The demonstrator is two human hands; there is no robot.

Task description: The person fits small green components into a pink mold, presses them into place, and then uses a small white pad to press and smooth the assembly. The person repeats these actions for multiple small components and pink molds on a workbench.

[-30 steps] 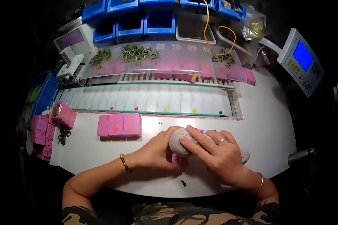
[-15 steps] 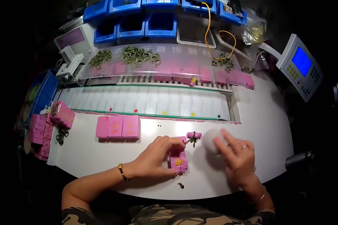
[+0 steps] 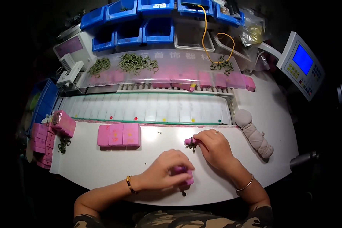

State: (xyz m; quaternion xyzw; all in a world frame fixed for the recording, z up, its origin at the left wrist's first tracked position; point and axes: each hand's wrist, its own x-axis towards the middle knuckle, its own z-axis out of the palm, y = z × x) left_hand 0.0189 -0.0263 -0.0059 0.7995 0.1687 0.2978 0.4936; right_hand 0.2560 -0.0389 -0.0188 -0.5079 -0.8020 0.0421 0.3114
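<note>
My left hand [image 3: 167,169], smeared by motion, curls round a pink rubber-like block [image 3: 189,181] near the table's front edge. A darker purple-pink part shows between its fingers; I cannot tell whether it is a separate piece. My right hand [image 3: 215,148] pinches the right end of a small pink piece [image 3: 187,141] with its fingertips. Dark green branching pieces [image 3: 193,147] lie against that small piece. A white cloth bundle [image 3: 254,135], round at one end and wrapped along its length, rests on the table to the right.
Three pink blocks [image 3: 119,135] stand in a row at left. More pink blocks [image 3: 41,144] are stacked at the left edge beside green rings [image 3: 64,145]. Behind lies a long white-panelled strip [image 3: 148,108], with a clear shelf of green pieces [image 3: 137,62] above. A keypad display [image 3: 302,64] overhangs the right.
My right hand has put the white cloth bundle down at right and moved left to the small pink piece. My left hand and the pink block have shifted slightly nearer me.
</note>
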